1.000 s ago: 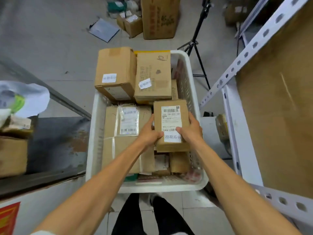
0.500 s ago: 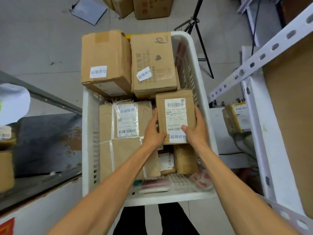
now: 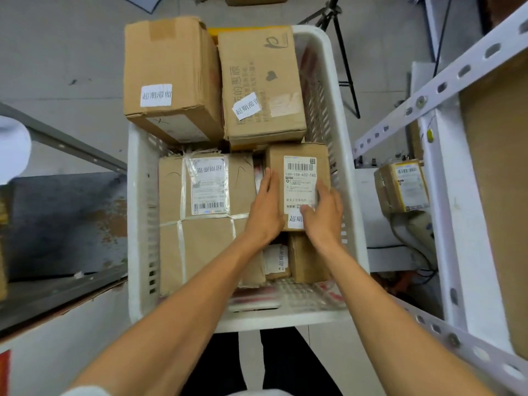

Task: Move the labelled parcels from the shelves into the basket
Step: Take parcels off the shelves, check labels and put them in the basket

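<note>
A white plastic basket [image 3: 137, 224] stands on the floor in front of me, filled with cardboard parcels. A small labelled parcel [image 3: 297, 158] lies on top of other parcels at the basket's right side. My left hand [image 3: 265, 212] lies flat with straight fingers against its left side. My right hand [image 3: 325, 218] holds its right edge, thumb on the label. A big strapped parcel [image 3: 205, 230] fills the basket's left. Two large boxes [image 3: 171, 67] [image 3: 260, 81] sit at the far end. Another labelled parcel [image 3: 400, 184] stands on the right shelf.
A white perforated metal shelf frame [image 3: 445, 195] rises close on the right. A dark worn shelf board [image 3: 63, 218] lies on the left. A black tripod [image 3: 343, 58] stands beyond the basket. My legs are just behind the basket's near rim.
The small parcel has gone down and forward onto the parcels at the basket's right side. My left hand's fingers have straightened along its side. My view has tilted further down.
</note>
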